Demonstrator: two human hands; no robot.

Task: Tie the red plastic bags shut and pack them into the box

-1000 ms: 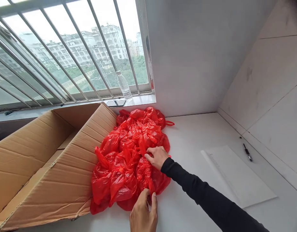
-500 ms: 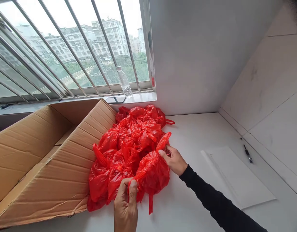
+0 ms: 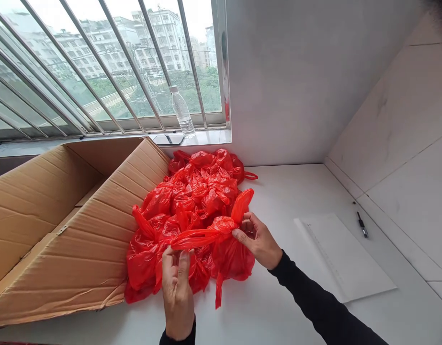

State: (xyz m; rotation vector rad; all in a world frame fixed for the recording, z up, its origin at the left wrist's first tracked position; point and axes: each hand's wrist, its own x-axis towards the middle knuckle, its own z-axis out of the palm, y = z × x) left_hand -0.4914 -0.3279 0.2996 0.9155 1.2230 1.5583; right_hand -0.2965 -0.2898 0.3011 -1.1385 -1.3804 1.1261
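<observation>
Currently: left hand (image 3: 177,285) and right hand (image 3: 261,242) both on one knotted, thin red plastic bag (image 3: 232,261), right of the box

Grip: left thumb and fingers pinch the end of a twisted red plastic strip (image 3: 199,238), pulled out nearly level from the bag's knot (image 3: 223,224). Right thumb presses the knot from the front, fingers curled behind it, a red loop (image 3: 243,205) sticking up above. Both hands grasping, neither free.

Bag: right of the big brown corrugated cardboard box (image 3: 95,244), at the near right edge of a heap of similar red plastic bags (image 3: 195,184). Its body hangs or rests below the knot; can't tell if it bears on the smooth white tabletop (image 3: 289,196). One loose red tail (image 3: 218,292) dangles toward the near side.

Handling (judgement): film looks soft, slick, easily stretched or torn; probably light, but contents hidden, so weight unsure. Best hold is the bunched knot, several layers thick; the single strip would likely stretch, and pinching the bulging side risks a tear.

Further out: heap seems to lean on the box's right wall. Well right of the box, a flat translucent white sheet (image 3: 350,258) and a black pen (image 3: 362,225). Beyond the box's far end, a clear plastic water bottle (image 3: 182,115) and a dark flat phone-like slab (image 3: 168,140) on the pale windowsill (image 3: 211,137).
</observation>
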